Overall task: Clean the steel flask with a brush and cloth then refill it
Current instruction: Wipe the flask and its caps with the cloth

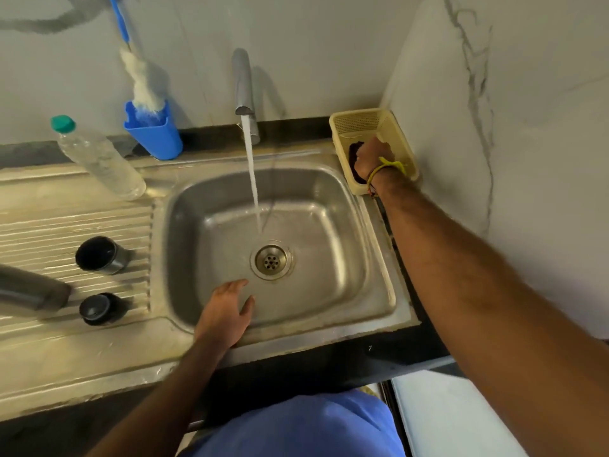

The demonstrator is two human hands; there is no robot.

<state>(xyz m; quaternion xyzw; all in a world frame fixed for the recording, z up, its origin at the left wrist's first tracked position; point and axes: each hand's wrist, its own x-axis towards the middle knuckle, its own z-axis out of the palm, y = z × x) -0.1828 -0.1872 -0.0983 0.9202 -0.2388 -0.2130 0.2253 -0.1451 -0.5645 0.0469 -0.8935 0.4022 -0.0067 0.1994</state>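
Observation:
The steel flask (31, 291) lies on its side on the drainboard at the left edge, only partly in view. Its steel cup lid (99, 255) and dark stopper (99, 308) stand beside it. A bottle brush (140, 77) with a blue handle stands in a blue holder (155, 135) behind the sink. My right hand (372, 158) reaches into a yellow basket (359, 122) and its curled fingers grip a dark cloth (355, 153). My left hand (227, 311) hovers with fingers spread over the sink's front edge, holding nothing.
The tap (244, 87) runs a stream of water into the steel sink (184, 225) near the drain (271, 261). A clear plastic bottle (99, 159) with a green cap leans at the back left. A marble wall closes off the right side.

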